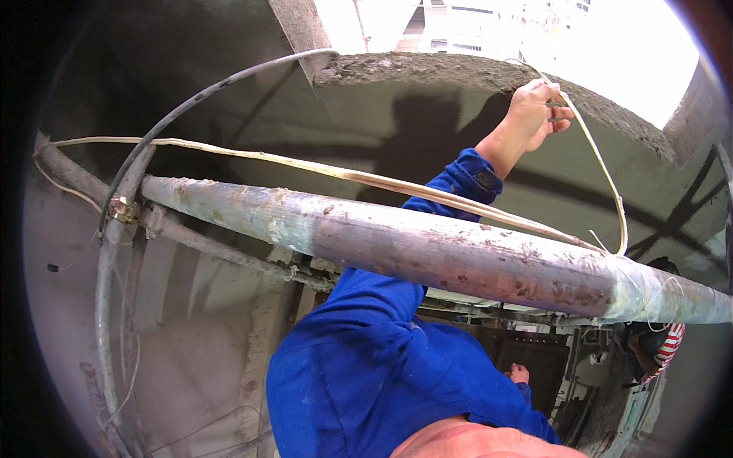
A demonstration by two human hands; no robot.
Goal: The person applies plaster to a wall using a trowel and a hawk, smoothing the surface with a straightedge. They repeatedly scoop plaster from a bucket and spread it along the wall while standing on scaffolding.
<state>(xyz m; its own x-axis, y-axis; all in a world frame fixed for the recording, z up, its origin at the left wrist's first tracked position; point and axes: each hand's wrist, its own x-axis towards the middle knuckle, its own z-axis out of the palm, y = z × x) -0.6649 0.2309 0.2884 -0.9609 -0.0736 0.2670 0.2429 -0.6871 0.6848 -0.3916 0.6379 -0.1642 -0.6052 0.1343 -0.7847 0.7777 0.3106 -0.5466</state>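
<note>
My left hand (pixel 532 113) is raised in front of the rough window sill, fingers pinched on a pale cable (pixel 593 145). From the fingers this cable bends down to the big round pole (pixel 458 248) crossing in front of me. Its thin end shows above the hand, against the sill. More pale cable (pixel 321 164) stretches along the pole toward the left. Thin strands are tied round the pole near its right end. My left forearm passes behind the pole. Lower down, my right hand (pixel 519 372) is small in view with its fingers curled; whether it holds anything is hidden.
At the left, a metal clamp (pixel 124 210) joins an upright pole (pixel 107 305) to others. A dark hose (pixel 206 93) arches from there to the window sill (pixel 427 70). Below at the right is another person in a red-and-white striped sleeve (pixel 670 347).
</note>
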